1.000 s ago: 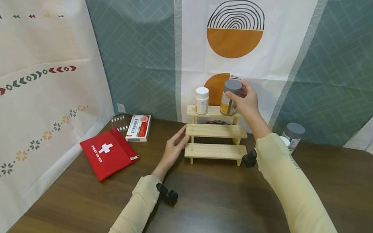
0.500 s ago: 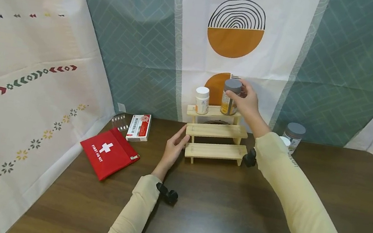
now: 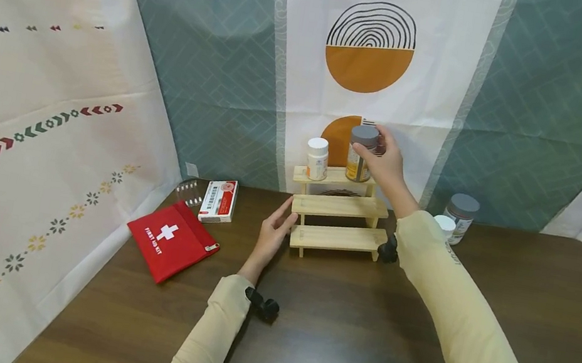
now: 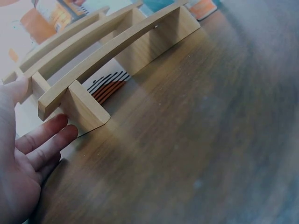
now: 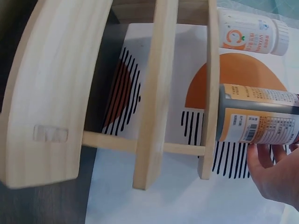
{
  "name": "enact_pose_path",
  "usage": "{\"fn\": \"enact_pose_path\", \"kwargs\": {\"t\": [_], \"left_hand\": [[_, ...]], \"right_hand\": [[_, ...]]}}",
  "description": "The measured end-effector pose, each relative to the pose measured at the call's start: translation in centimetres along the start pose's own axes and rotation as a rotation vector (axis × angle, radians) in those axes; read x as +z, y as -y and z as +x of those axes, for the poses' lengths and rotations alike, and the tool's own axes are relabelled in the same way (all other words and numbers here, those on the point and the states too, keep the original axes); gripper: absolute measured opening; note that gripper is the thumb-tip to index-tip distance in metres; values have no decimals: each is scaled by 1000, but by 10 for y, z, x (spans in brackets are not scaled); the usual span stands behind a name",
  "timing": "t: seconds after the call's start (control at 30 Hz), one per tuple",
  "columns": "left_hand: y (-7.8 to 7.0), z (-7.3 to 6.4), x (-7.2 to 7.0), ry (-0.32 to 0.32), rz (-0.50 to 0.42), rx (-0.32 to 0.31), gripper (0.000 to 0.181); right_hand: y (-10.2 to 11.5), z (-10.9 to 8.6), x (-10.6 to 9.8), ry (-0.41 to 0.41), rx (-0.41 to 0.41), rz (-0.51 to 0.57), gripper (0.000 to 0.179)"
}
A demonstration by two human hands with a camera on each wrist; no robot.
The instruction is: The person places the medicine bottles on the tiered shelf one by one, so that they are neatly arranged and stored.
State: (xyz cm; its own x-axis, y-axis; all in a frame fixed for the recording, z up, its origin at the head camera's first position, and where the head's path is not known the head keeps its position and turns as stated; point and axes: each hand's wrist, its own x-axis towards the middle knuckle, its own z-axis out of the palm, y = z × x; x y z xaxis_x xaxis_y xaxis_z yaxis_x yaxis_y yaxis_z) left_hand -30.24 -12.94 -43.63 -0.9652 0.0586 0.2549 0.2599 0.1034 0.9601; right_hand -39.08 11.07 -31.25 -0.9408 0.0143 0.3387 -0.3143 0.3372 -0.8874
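Note:
A three-step wooden display rack [image 3: 341, 205] stands on the table against the backdrop. My right hand [image 3: 387, 162] grips a pill bottle with a grey lid [image 3: 359, 165] and a yellow-orange label, upright at the right of the top step. In the right wrist view, the base of this pill bottle [image 5: 257, 114] is right at the step's surface. Beside it on the same step stands a white vitamin C bottle [image 3: 316, 163]. My left hand [image 3: 269, 235] is at the rack's left side, fingers fairly straight, with thumb and fingertips against the wood in the left wrist view.
On the left lie a red first aid pouch [image 3: 173, 242], a red-and-white medicine box [image 3: 218, 200] and a clear blister pack [image 3: 189, 192]. Behind the right forearm stand another grey-lidded bottle [image 3: 461, 216] and a white-capped bottle [image 3: 444, 225].
The whole scene shifts slightly in the head view. Both hands stay where they were, the right still holding the grey-lidded pill bottle on the top step.

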Motion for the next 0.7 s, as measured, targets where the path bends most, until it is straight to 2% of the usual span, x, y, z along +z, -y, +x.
{"fn": "enact_pose_path", "kwargs": {"t": [0.13, 0.37, 0.47, 0.57, 0.7], "left_hand": [[1, 0, 0, 4, 8, 2, 51], [28, 14, 2, -34, 19, 8, 52], [30, 14, 3, -58, 32, 9, 50], [31, 14, 4, -63, 32, 3, 49], [30, 13, 4, -64, 28, -3, 49]], "right_hand": [[-2, -5, -2, 0, -36, -9, 70], [-1, -8, -9, -26, 1, 16, 70], [-4, -11, -13, -42, 5, 36, 67], [-7, -14, -15, -79, 11, 47, 63], [-12, -19, -17, -182, 4, 67, 51]]}}
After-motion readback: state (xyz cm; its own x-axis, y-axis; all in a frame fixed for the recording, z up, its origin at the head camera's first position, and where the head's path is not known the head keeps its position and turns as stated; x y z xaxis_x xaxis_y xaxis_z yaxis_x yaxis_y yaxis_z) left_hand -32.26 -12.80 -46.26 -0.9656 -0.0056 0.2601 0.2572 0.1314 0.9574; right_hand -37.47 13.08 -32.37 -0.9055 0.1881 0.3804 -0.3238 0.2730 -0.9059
